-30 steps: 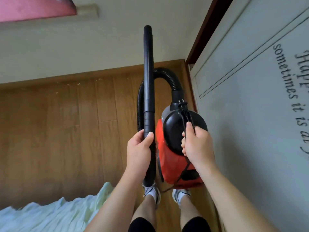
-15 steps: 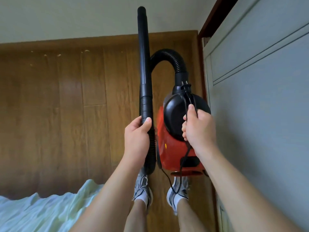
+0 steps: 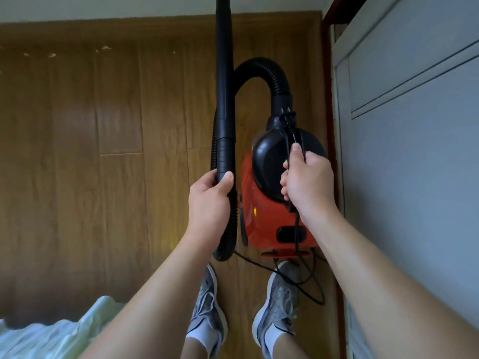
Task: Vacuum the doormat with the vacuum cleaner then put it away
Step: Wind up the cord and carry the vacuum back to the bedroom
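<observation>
The floor [image 3: 77,151] was of brown wooden boards, and at the top of the view it met a pale wall [image 3: 103,6]. Along the right side stood a tall grey-white panelled door [image 3: 414,177], with a dark red frame [image 3: 327,73] at its far edge. The door was just beside the right arm. In the lower left corner lay a crumpled pale green sheet [image 3: 51,335]. A grey left shoe [image 3: 207,314] and a grey right shoe [image 3: 278,307], both with white socks, stood on the boards below the hands. The vacuum cleaner [image 3: 259,221] was held in front of the person, above the shoes and close to the door. Its body was red-orange with a rounded black top. A ribbed black hose [image 3: 267,66] rose from the top and bent over in an arch. It ran down behind a long straight black tube [image 3: 224,86], which pointed away from the person. The left hand [image 3: 210,200] gripped the lower part of this tube, fingers curled round it and thumb on the front. The right hand [image 3: 308,182] had its fingers closed round the black cord [image 3: 297,229] against the black top; whether a handle was also inside the grip I could not tell. The plug [image 3: 286,117] lay on the neck of the cleaner, and the rest of the cord hung in loose loops over the right shoe.
</observation>
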